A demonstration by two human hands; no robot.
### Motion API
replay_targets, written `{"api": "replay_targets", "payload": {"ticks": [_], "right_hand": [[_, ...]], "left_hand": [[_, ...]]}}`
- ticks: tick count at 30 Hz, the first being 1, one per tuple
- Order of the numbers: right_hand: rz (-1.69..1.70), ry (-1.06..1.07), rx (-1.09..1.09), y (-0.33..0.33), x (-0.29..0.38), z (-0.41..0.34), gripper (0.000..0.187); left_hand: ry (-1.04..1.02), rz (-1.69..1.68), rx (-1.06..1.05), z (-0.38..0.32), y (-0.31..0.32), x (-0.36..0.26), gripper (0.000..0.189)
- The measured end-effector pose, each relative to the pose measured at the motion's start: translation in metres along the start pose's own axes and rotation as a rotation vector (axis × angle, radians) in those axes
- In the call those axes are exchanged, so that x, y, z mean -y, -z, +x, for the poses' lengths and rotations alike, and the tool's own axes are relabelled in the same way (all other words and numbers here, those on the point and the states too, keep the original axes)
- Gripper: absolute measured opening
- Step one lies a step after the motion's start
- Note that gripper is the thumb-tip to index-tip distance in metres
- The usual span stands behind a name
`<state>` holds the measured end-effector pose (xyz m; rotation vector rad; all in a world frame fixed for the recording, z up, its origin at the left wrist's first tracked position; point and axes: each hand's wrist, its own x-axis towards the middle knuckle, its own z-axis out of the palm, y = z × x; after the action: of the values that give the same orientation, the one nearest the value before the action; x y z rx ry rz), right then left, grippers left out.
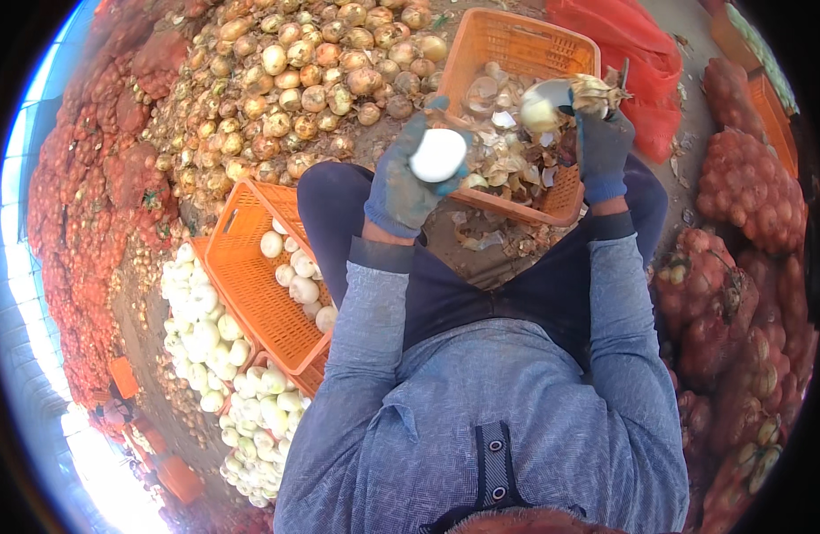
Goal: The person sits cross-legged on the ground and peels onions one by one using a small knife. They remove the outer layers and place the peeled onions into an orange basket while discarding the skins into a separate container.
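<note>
My left hand (410,170), in a grey-blue work glove, holds a peeled white onion (438,155) to the left of an orange plastic crate (463,50). Dry onion skins (503,160) lie in that crate. Over its right side, my right hand (600,143), gloved too, is closed on a bunch of dry brown onion skin (593,95). A blurred, pale curved piece (540,110) extends left from this bunch; whether it is skin or a blade is unclear. A thin grey metal-like piece (625,73) sticks up beside the bunch.
Unpeeled onions (303,73) are heaped at the upper left. Peeled ones (303,289) lie in another orange crate (249,294) by my left thigh, with more piled peeled onions (203,334) beyond. Red mesh sacks (750,180) of onions line the right side; a red sack (623,47) lies near the skins crate.
</note>
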<state>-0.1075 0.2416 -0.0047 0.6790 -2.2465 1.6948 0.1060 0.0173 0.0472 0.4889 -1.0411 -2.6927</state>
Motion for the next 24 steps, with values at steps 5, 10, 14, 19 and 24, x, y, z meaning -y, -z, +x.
{"api": "replay_targets", "payload": {"ticks": [5,10,14,19,24], "right_hand": [[-0.005,0.136,0.074,0.001,0.011,-0.012,0.018],[-0.095,0.070,0.123,0.015,-0.018,-0.024,0.022],[-0.167,-0.066,0.243,0.024,-0.019,-0.028,0.020],[-0.498,0.301,0.288,0.013,0.010,-0.024,0.014],[-0.654,0.619,0.173,-0.021,0.042,-0.015,0.016]], "left_hand": [[0.012,-0.120,0.240,-0.008,0.001,0.002,0.063],[-0.133,0.166,0.057,0.000,0.011,-0.001,0.078],[-0.283,0.345,0.023,-0.020,0.010,-0.033,0.075],[-0.605,0.711,-0.370,-0.094,0.090,-0.122,0.065],[-0.490,1.222,-0.990,-0.185,0.152,-0.166,0.061]]}}
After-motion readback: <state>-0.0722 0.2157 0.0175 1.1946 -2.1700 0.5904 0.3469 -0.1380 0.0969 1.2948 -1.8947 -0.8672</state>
